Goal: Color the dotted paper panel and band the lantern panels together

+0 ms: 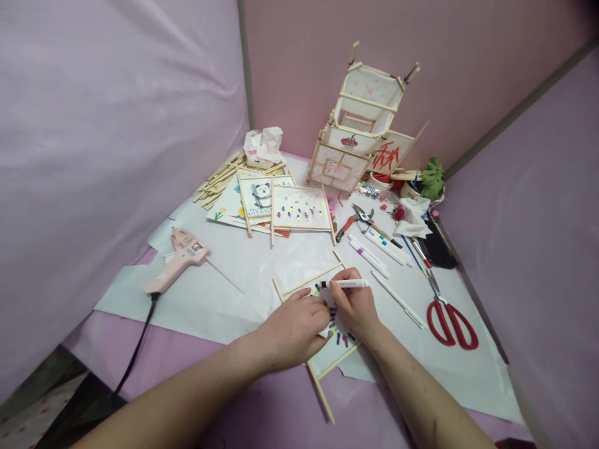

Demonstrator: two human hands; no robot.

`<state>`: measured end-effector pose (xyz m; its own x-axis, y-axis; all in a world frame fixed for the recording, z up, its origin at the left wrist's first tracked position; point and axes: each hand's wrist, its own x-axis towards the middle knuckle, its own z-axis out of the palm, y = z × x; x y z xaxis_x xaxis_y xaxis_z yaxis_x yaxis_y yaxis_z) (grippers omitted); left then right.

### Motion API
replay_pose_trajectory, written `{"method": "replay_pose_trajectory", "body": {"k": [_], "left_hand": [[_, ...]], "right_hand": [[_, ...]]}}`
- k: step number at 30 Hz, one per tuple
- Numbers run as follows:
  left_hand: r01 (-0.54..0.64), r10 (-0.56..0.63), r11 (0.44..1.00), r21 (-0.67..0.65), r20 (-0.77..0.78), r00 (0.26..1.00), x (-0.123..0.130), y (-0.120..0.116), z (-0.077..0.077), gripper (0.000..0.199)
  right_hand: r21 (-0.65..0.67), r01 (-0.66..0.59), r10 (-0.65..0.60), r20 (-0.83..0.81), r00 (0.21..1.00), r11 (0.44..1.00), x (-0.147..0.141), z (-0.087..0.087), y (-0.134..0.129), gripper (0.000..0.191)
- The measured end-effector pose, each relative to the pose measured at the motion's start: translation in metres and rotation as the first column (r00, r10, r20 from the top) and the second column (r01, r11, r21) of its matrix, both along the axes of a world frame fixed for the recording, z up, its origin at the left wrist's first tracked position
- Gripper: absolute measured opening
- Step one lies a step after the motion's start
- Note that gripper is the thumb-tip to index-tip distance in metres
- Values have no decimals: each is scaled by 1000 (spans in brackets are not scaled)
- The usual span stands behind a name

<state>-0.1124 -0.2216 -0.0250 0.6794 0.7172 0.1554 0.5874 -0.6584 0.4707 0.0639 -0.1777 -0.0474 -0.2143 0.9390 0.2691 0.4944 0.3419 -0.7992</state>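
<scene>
A stick-framed white panel [331, 360] lies tilted on the table in front of me, with small purple, yellow and dark green dabs on it. My right hand [354, 305] is closed round a white marker [350, 284], its dark tip at the panel's upper part among the dabs. My left hand [299, 324] rests across the panel's left side, fingers bent. Something small and white shows between its thumb and forefinger; I cannot make out what it is. Both hands cover part of the dabs.
A pink glue gun [180, 259] with a black cord lies left. Behind are a panda panel [262, 198], a dabbed panel [302, 209], loose sticks [219, 178] and a tall stick lantern [349, 137]. To the right lie pruning shears [358, 218], several markers [369, 257] and red-handled scissors [452, 321].
</scene>
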Motion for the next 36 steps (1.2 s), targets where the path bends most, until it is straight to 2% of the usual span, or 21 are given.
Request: {"method": "replay_pose_trajectory", "body": {"k": [6,24,31,36], "left_hand": [[8,-8,1000,0,-18,1000,0,0,2,11],[6,-6,1000,-3,-6,1000,0,0,1,10],[7,-7,1000,7,-5,1000,-1,0,0,10],[11,-11,1000,4,-7,1000,0,0,1,9]], "right_hand": [[-50,-22,23,12,1000,998,-1,2,0,15],[-24,11,-10,45,999,1000,-2,2,0,14],[31,30,-31,26,999,999,0,0,-1,15],[13,26,-26,20,999,1000,-1,0,0,16]]}}
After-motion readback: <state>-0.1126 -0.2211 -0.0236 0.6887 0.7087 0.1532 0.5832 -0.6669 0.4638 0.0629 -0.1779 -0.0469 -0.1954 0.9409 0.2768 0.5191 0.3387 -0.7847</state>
